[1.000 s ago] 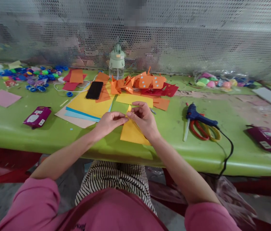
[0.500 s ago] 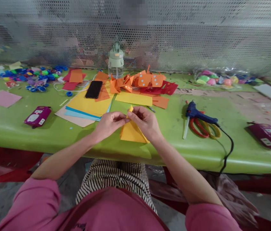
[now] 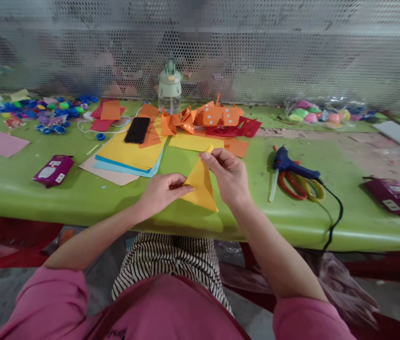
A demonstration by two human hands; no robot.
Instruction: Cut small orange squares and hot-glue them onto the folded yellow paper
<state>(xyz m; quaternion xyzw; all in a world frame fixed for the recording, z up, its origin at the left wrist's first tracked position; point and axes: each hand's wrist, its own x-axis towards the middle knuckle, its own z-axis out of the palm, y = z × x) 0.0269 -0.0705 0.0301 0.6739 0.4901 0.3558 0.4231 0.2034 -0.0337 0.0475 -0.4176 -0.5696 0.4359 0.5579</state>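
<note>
A folded piece of yellow paper point(image 3: 202, 189), roughly triangular, is held above the near part of the green table. My right hand point(image 3: 229, 175) pinches its pointed top between thumb and fingers. At its left edge, my left hand point(image 3: 164, 191) grips the paper with the thumb on the near side. Just beyond lie a flat yellow strip of paper point(image 3: 196, 142) and several folded orange paper shapes point(image 3: 217, 115). The fingers partly hide the paper's tip and left edge.
Left of my hands are stacked coloured sheets point(image 3: 125, 153), a black phone point(image 3: 137, 130) and a purple power strip point(image 3: 54, 171). A bottle point(image 3: 169, 87) stands behind. On the right lie a blue glue gun point(image 3: 294, 165), scissors point(image 3: 294, 185) and another purple power strip point(image 3: 393, 196).
My left hand has slid down from the paper's tip to its lower left edge. My right hand has moved up and right with the tip, and the paper has turned and tilted.
</note>
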